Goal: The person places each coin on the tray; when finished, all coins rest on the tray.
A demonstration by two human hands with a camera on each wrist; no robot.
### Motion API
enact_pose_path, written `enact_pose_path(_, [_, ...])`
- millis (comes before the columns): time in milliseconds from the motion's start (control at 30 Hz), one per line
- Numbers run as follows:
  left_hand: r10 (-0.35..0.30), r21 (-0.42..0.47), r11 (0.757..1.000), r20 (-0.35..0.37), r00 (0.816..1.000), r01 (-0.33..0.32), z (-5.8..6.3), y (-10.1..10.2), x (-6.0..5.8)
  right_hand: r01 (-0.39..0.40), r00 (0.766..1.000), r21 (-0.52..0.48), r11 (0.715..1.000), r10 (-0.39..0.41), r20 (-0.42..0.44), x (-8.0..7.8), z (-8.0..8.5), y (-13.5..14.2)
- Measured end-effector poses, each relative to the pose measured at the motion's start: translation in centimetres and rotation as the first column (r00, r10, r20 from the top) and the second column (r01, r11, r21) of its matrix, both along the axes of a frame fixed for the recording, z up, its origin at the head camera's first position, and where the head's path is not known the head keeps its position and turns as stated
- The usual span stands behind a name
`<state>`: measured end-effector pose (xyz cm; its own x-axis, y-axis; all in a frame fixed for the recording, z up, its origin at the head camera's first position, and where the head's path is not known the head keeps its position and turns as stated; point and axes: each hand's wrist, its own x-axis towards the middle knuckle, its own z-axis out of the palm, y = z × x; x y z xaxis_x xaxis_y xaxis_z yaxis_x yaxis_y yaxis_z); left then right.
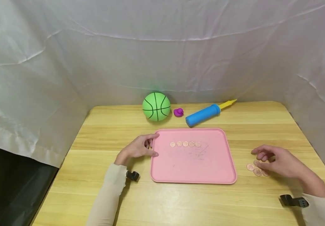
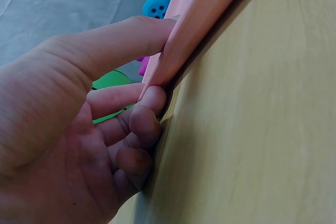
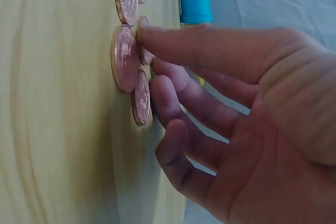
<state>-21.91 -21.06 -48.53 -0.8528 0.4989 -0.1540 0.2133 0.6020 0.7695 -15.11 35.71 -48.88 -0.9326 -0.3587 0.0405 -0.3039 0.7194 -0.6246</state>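
My left hand grips the left rim of a pink tray, thumb on top and curled fingers at the rim's outer side in the left wrist view. On the tray lies a straight row of several copper-coloured coins. To the right of the tray, my right hand is low over a loose group of similar coins on the table. Thumb and fingertips pinch one coin of this group in the right wrist view. Other coins lie flat beside it, partly overlapping in view.
Behind the tray stand a green ball with black lines, a small purple duck and a blue pump with a yellow nozzle. Grey cloth hangs around the wooden table.
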Motion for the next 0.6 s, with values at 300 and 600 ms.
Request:
enact_pose_path(300, [-0.005, 0.003, 1.000, -0.003, 1.000, 0.005, -0.03, -0.04, 0.02, 0.052, 0.999, 0.063, 0.997, -0.052, 0.001, -0.55, 0.13, -0.59])
enact_pose_path(600, [-0.001, 0.012, 1.000, 0.004, 1.000, 0.001, 0.00, -0.01, 0.04, 0.040, 0.998, 0.089, 0.995, -0.044, 0.038, -0.85, 0.36, -0.93])
